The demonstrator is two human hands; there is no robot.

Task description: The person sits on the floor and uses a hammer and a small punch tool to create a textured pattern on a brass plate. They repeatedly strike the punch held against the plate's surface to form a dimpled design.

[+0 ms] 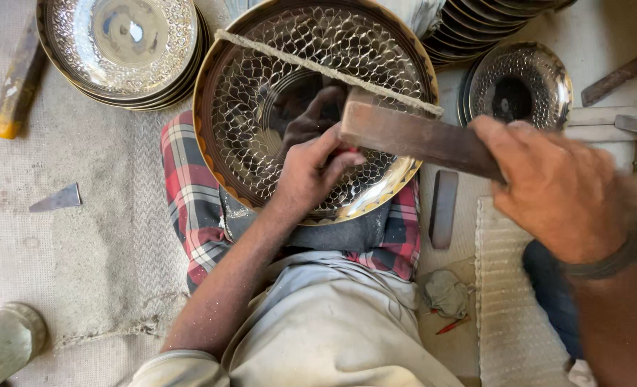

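Pinching small punch tool (347, 152) in my left hand (310, 172), tip resting on embossed brass plate (275, 107) in lap. My right hand (558, 190) clamping wooden mallet (419, 136), long axis running left, head hovering just above-right of punch.

Soft daylight is falling evenly; glare is flashing off the embossed metal plate (311, 107), which is mirroring a hand. The right hand (558, 190) is blurring slightly; shadows are staying faint.
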